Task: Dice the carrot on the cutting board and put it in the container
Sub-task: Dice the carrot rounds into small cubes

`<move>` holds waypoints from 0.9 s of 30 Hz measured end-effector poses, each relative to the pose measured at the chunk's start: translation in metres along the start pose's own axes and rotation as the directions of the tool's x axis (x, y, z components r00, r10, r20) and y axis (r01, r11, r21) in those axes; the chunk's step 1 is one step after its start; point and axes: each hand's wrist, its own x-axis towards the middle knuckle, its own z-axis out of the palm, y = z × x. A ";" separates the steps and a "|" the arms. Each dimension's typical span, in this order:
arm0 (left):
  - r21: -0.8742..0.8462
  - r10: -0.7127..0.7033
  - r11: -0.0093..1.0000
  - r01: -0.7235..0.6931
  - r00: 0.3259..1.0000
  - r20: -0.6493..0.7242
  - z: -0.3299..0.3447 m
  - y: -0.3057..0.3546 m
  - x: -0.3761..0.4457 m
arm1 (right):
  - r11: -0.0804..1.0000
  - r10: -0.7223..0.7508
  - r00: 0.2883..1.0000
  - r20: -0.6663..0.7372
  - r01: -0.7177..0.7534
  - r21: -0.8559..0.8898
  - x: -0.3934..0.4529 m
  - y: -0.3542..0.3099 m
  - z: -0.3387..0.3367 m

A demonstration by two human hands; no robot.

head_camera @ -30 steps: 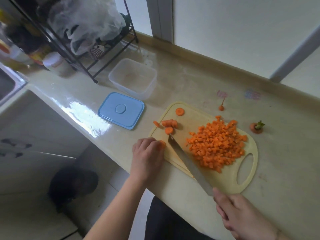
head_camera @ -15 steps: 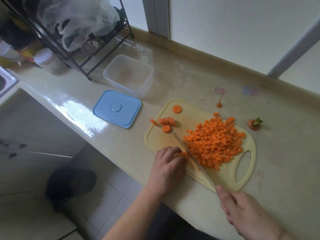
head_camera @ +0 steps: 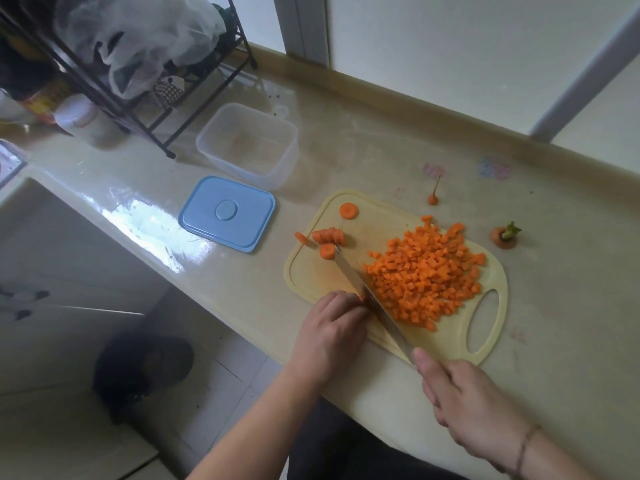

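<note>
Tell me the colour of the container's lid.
Light blue; the lid shows in the head view.

Bare desk (head_camera: 346, 140) lies open between cutting board (head_camera: 311, 271) and container (head_camera: 247, 143); blue lid (head_camera: 227, 213) sits at nine o'clock, wire rack (head_camera: 138, 98) at ten.

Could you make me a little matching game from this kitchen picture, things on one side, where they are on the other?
Things:
1. blue lid
2. carrot top
3. diced carrot
4. knife

Places:
A. heaped on the cutting board
B. in the right hand, blade across the board
C. flat on the counter, in front of the clear container
D. on the counter, past the board's far right edge

Pairs: 1-C, 2-D, 3-A, 4-B
</note>
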 end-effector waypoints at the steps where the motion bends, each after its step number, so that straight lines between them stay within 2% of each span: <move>1: 0.016 0.000 1.000 0.000 1.000 0.002 0.000 0.000 -0.001 | 1.000 0.006 1.000 0.007 -0.006 0.026 -0.002 -0.001 -0.002; 5: 0.046 -0.008 0.999 0.009 1.000 -0.026 0.000 0.003 0.000 | 0.998 0.021 0.999 0.045 -0.023 0.051 -0.014 0.000 -0.007; 13: -0.001 0.001 1.000 -0.001 1.000 -0.007 -0.004 -0.004 -0.003 | 0.996 -0.022 1.000 -0.008 0.021 -0.087 0.004 0.006 0.008; 20: 0.047 -0.001 0.999 0.002 1.000 -0.018 -0.010 -0.003 -0.002 | 1.000 -0.003 0.999 0.036 0.004 -0.025 -0.010 0.003 0.000; 27: -0.018 -0.022 1.000 0.022 0.999 -0.036 -0.009 -0.008 -0.004 | 0.999 -0.001 0.999 0.045 0.003 -0.044 -0.007 0.001 0.007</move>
